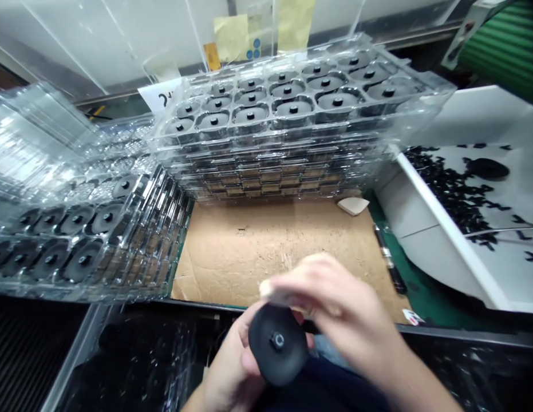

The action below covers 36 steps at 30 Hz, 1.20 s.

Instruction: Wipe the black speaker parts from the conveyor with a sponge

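My left hand [229, 366] grips a round black disc [278, 350] with a small hub in its centre, low in the middle of the view. Just above the disc, my right hand [335, 312] is blurred by motion, fingers curled and pinched together near the disc's top edge. Whether anything is in that pinch is not visible. Both hands hover over the front edge of a brown cardboard sheet [266, 246].
A stack of clear plastic trays [292, 109] filled with the same black discs stands behind the cardboard. Another stack [68, 240] lies at the left. At the right, a white tray [446, 229] holds several small black parts. Dark bins sit along the front.
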Each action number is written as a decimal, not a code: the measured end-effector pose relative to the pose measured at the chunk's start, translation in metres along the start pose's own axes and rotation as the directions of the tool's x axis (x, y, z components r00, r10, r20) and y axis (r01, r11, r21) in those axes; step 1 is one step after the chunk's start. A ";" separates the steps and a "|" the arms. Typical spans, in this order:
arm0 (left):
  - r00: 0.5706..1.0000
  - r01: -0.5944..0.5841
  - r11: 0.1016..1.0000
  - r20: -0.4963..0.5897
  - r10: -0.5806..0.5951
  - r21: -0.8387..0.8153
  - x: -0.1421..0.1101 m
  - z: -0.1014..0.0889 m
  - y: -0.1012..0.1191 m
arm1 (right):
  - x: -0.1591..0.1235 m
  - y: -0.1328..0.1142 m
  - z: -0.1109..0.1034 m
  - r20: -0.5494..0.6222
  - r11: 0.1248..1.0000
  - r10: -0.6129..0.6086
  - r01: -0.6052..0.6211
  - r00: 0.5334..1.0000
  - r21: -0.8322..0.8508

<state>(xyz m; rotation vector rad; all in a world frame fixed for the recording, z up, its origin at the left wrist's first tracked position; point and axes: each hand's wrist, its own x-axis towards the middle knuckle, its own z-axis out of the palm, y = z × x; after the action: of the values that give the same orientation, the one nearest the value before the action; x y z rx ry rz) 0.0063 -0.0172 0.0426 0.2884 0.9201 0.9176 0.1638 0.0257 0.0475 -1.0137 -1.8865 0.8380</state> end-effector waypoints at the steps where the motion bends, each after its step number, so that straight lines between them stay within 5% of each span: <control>1: 0.999 0.001 0.998 0.045 0.002 -0.065 -0.001 0.000 0.000 | -0.002 0.013 -0.003 0.018 0.982 0.188 -0.188 0.982 0.023; 3: 0.991 0.014 0.981 0.130 0.011 -0.192 -0.001 -0.003 0.001 | -0.012 0.041 -0.006 0.035 0.883 0.469 -0.469 0.883 0.011; 6: 0.985 0.039 0.963 0.173 0.008 -0.268 0.001 -0.010 0.002 | -0.039 0.078 0.006 -0.011 0.806 0.587 -0.586 0.810 -0.085; 13: 0.985 0.053 0.947 0.171 0.002 -0.316 0.006 -0.021 -0.001 | -0.093 0.096 0.047 -0.155 0.768 0.562 -0.582 0.813 -0.268; 18: 0.993 0.035 0.938 0.118 0.006 -0.344 0.007 -0.020 -0.003 | -0.082 0.100 0.036 -0.184 0.778 0.513 -0.545 0.838 -0.314; 23: 0.997 -0.015 0.947 0.071 0.039 -0.321 0.007 -0.020 -0.007 | -0.038 0.044 0.012 -0.207 0.823 0.459 -0.501 0.864 -0.268; 25: 0.996 -0.042 0.955 0.059 0.062 -0.294 0.006 -0.021 -0.010 | -0.024 0.007 0.016 -0.247 0.922 0.277 -0.329 0.929 -0.204; 28: 0.999 -0.015 0.968 0.043 0.027 -0.251 0.006 -0.026 -0.013 | -0.010 -0.031 0.029 -0.087 0.986 0.001 -0.015 0.996 -0.165; 31: 1.000 -0.022 0.978 -0.006 0.021 -0.206 0.004 -0.027 -0.011 | -0.003 -0.039 0.036 0.164 0.992 0.075 -0.057 0.984 -0.113; 36: 0.998 -0.018 0.979 0.056 0.030 -0.203 0.001 -0.020 -0.003 | -0.006 -0.037 0.033 -0.027 0.987 -0.049 0.044 0.998 -0.151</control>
<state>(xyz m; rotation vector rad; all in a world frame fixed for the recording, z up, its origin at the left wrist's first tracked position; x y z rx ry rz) -0.0070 -0.0209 0.0283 0.1509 0.7635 1.0116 0.1250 -0.0023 0.0617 -1.0633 -1.9628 0.6567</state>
